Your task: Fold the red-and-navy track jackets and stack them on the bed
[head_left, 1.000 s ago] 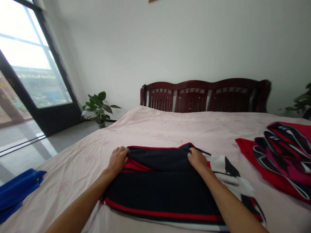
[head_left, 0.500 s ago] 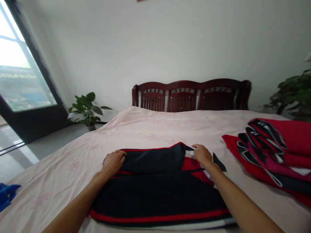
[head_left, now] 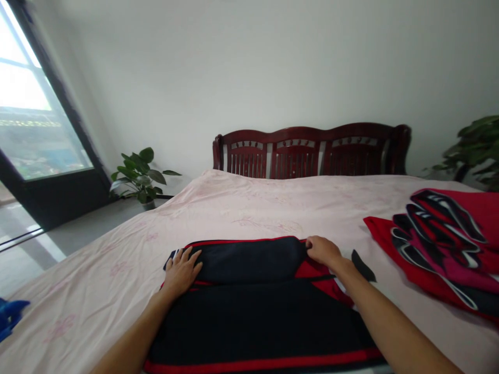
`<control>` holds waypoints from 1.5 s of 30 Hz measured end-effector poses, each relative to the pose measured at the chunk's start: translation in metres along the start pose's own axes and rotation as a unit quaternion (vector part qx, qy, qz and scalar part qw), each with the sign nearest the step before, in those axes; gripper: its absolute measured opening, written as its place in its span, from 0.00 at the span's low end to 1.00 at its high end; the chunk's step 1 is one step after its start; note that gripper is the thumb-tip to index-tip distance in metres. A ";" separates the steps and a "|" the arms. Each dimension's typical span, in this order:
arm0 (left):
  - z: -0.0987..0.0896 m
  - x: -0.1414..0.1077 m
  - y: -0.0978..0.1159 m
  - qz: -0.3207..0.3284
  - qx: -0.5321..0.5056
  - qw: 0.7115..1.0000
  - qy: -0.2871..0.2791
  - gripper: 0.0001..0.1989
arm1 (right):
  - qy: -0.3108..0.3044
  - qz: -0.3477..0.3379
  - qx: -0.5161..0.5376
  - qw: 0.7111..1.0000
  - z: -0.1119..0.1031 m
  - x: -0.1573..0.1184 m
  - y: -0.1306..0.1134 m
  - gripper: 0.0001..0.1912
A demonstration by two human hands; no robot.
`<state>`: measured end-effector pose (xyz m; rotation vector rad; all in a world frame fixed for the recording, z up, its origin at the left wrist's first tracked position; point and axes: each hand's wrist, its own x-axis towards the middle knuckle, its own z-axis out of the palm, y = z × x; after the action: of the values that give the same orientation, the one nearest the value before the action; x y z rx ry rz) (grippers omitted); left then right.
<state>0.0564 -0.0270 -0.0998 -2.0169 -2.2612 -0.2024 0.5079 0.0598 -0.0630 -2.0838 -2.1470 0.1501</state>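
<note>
left hand (head_left: pixel 181 271) open, flat on the dark garment (head_left: pixel 249 324) by its folded far edge; right hand (head_left: pixel 324 251) closed, pinching that edge. bed sheet (head_left: pixel 249 208) runs ahead of both hands to the headboard (head_left: pixel 312 153); red garment (head_left: pixel 440 249) lies right of right hand, not touching.

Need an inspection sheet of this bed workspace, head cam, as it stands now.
Surface: bed with a pale pink floral cover, lightly creased.
Job's things: black garment with red trim, its far part folded over.
Clutter: red, black and white garment pile to the right; blue item at the left frame edge.
Grippers: left hand spread on the fold; right hand curled at the fold's right end, grip unclear.
Cables: nothing seen.
Surroundings: dark wooden headboard, potted plant on the floor, second plant at right, glazed door at left.
</note>
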 end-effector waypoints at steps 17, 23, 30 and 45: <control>0.009 -0.007 0.000 0.015 -0.017 0.996 0.083 0.24 | 0.049 -0.136 -0.083 0.986 -0.002 -0.031 0.001 0.14; 0.006 -0.008 0.000 0.046 -0.034 0.995 0.087 0.23 | 0.055 -0.050 -0.114 0.991 -0.010 -0.038 -0.008 0.18; -0.001 -0.012 0.008 0.185 -0.143 0.972 0.016 0.24 | 0.075 -0.153 -0.076 0.983 0.019 -0.079 -0.100 0.31; -0.035 -0.105 -0.072 -0.098 -0.213 0.967 0.099 0.24 | 0.112 -0.050 -0.095 0.988 0.028 -0.160 -0.084 0.33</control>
<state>-0.0031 -0.1434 -0.0853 -1.8267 -2.4391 -0.9359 0.4243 -0.1018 -0.0814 -1.9718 -2.1940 -0.2965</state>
